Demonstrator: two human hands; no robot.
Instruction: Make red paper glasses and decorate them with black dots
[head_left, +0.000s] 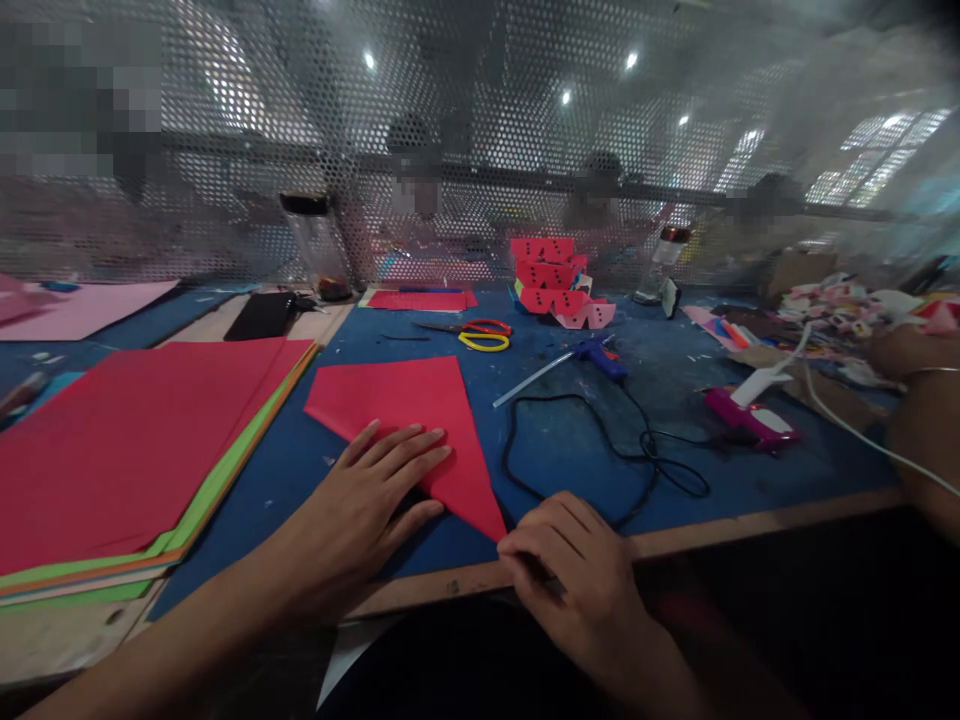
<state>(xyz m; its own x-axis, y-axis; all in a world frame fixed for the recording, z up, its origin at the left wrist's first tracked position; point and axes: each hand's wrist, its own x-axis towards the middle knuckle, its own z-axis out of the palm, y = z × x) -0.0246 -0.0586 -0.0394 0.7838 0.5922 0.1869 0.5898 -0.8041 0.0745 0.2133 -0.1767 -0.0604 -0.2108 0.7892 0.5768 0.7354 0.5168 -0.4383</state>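
A folded sheet of red paper lies on the blue tabletop, its lower right corner drawn to a point near the table's front edge. My left hand rests flat on the paper with its fingers spread. At that pointed corner, the curled fingers of my right hand close on the paper's tip. Beyond the paper are scissors with red and yellow handles. A blue glue gun with a clear glue stick lies to the right, its black cord looping close to my right hand.
A stack of coloured paper covers the left side. A black phone, a glass jar and a red paper construction stand or lie farther back. At right are a purple power strip, paper scraps and another person's arm.
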